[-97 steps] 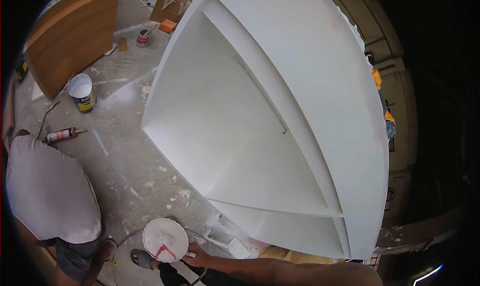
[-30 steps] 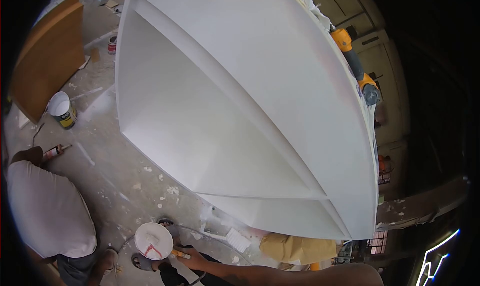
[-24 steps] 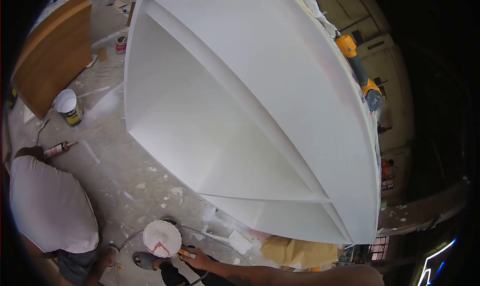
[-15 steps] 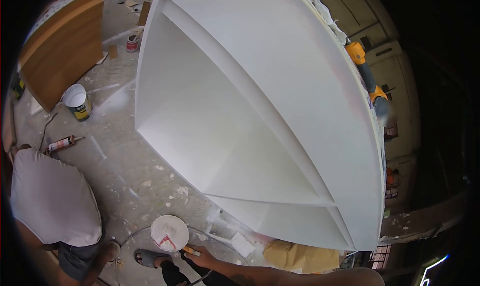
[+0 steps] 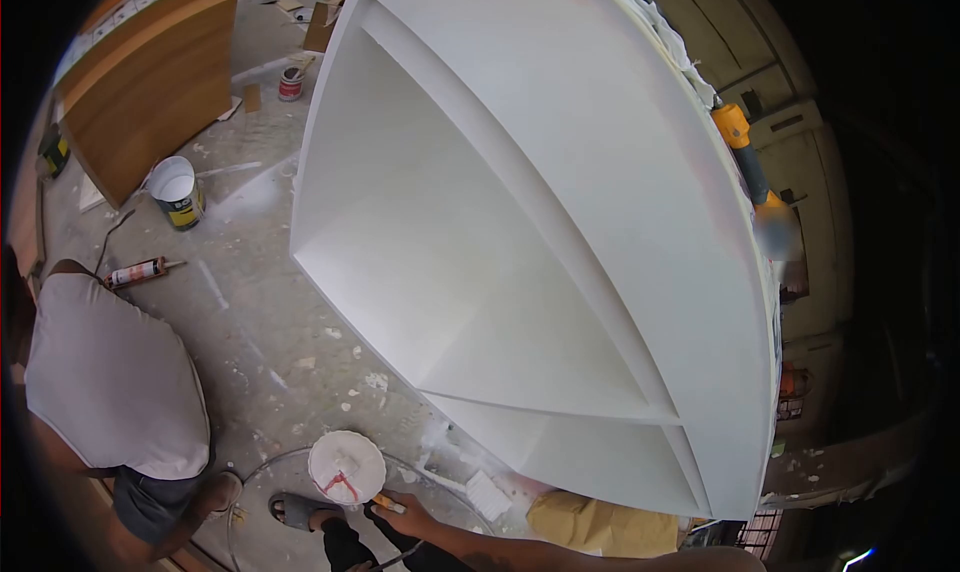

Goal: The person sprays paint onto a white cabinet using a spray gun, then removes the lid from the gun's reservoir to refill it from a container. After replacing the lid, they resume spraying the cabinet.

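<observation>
My right hand (image 5: 408,517) is closed round an orange-handled tool (image 5: 390,503) at the bottom centre. The tool's far end lies at the rim of a round white container (image 5: 346,467), whose top is coated white with a red streak on it. I cannot tell what kind of tool it is. A large white panelled piece (image 5: 500,212) with recessed, angled compartments fills the middle of the view, beyond my hand. My left hand is not in view.
Another person (image 5: 115,372) crouches at the left. A caulk tube (image 5: 138,272), a paint bucket (image 5: 176,192) and a brown wooden panel (image 5: 150,92) are near that person. A thin hose (image 5: 262,466) curls around the container. Brown paper (image 5: 600,524) lies at the piece's lower edge.
The view has shifted slightly, so most things sit further right. My right hand keeps its hold beside the container. The other person's upper body has turned a little.
</observation>
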Tool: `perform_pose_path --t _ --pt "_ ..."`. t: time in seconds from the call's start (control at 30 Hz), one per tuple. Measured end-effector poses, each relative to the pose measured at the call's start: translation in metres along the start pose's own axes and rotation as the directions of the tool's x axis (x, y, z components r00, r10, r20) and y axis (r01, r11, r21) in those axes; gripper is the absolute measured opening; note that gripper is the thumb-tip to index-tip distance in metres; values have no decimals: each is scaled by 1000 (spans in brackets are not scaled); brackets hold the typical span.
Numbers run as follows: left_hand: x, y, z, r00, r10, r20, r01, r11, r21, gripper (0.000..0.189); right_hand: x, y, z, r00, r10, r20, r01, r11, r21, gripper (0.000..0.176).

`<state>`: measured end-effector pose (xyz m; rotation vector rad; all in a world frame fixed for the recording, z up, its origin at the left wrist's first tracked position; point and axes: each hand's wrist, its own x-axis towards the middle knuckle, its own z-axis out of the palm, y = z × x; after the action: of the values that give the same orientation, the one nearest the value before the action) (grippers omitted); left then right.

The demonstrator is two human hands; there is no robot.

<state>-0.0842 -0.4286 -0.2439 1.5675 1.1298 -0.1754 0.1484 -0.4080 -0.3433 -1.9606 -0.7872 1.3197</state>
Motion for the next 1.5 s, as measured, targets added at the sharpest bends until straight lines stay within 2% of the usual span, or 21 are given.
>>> perform_pose_path --t 0.1,0.17,0.3,0.4,0.47,0.6,0.67,0.77,0.8,0.87,0.97,1.1,1.27,1.37,1.5 --pt "0 -2 1 1000 30 -6 -30 999 -35 54 1 1 -1 1000 -2 2 2 999 -46 29" --pt "-1 -3 0 999 30 -13 -30 999 -19 54 -1 -1 -2 998 60 5 -60 998 18 29" --pt "-2 -4 -2 1000 9 -8 -9 999 -33 54 0 -15 -5 995 91 42 -90 996 -17 32" --pt "-4 -3 -4 1000 15 -9 -15 1000 -28 54 -1 -21 -5 988 142 63 -139 989 -45 42" --pt "-3 -5 -5 1000 28 -1 -28 1000 -8 55 -1 -23 -3 994 98 55 -95 994 -48 43" --pt "-4 -6 -7 998 51 -36 -52 998 -25 55 -1 -24 1 992 104 68 -98 992 -85 43" --pt "-5 -7 -8 998 43 -38 -44 999 -29 55 0 -25 4 995 88 52 -83 993 -84 34" --pt "-6 -8 -8 998 45 -53 -47 998 -42 54 1 -20 10 999 22 30 -19 995 -97 32" --pt "-6 -8 -10 997 43 -56 -46 998 -46 54 2 -11 12 999 21 34 -18 995 -101 32" --pt "-7 -6 -13 998 44 -50 -48 996 -76 54 4 0 15 991 69 118 -42 974 -222 43" --pt "-8 -10 -10 997 43 -59 -48 994 -96 55 5 1 16 985 105 137 -70 969 -236 42" --pt "-10 -16 -8 998 41 -52 -46 995 -87 56 1 -21 21 996 32 85 -20 990 -141 35" --pt "-8 -17 -7 1000 -10 -7 9 997 -71 58 -1 -31 22 992 -71 102 90 978 -188 50" --pt "-8 -16 -10 1000 -25 8 26 995 -99 59 -1 -38 22 991 14 135 10 984 -176 40" --pt "-8 -18 -8 1000 10 -24 -13 994 -107 58 1 -40 21 988 30 155 6 975 -222 41"
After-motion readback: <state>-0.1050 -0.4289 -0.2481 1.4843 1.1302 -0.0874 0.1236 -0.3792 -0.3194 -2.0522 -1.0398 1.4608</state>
